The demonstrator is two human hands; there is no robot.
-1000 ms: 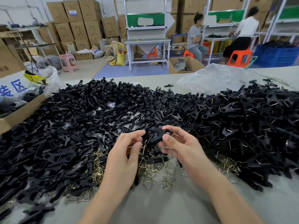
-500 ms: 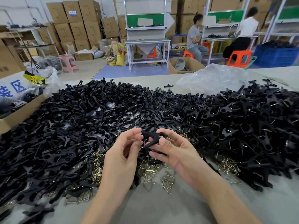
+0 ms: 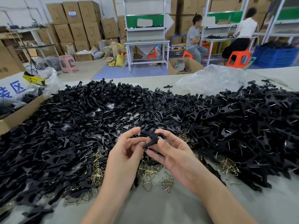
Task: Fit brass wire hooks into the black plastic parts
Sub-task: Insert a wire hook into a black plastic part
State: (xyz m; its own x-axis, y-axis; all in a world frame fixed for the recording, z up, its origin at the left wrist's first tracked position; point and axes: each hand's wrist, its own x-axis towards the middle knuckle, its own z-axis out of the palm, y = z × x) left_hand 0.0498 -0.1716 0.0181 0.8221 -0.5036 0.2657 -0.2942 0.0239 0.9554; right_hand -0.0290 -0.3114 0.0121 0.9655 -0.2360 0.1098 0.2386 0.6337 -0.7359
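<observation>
Between my two hands, above the table, is one black plastic part (image 3: 152, 139), a forked piece with a ring at its right end. My right hand (image 3: 171, 152) pinches it with thumb and fingers near the ring. My left hand (image 3: 127, 152) pinches its left end, and a thin brass wire hook (image 3: 146, 141) shows at my fingertips against the part. Loose brass wire hooks (image 3: 150, 173) lie scattered on the table below my hands. A huge heap of black plastic parts (image 3: 80, 120) covers the table on the left, and another pile (image 3: 252, 126), many with wires in them, lies on the right.
A crumpled clear plastic bag (image 3: 212, 78) lies at the table's far side. An open cardboard box (image 3: 17, 115) stands at the left edge. Bare grey tabletop (image 3: 161, 207) lies near me. Behind are stacked cartons, workbenches and two seated people (image 3: 194, 38).
The black part has been turned in my hands, its ring end now to the right. Both hands have kept hold of it and drawn slightly closer together.
</observation>
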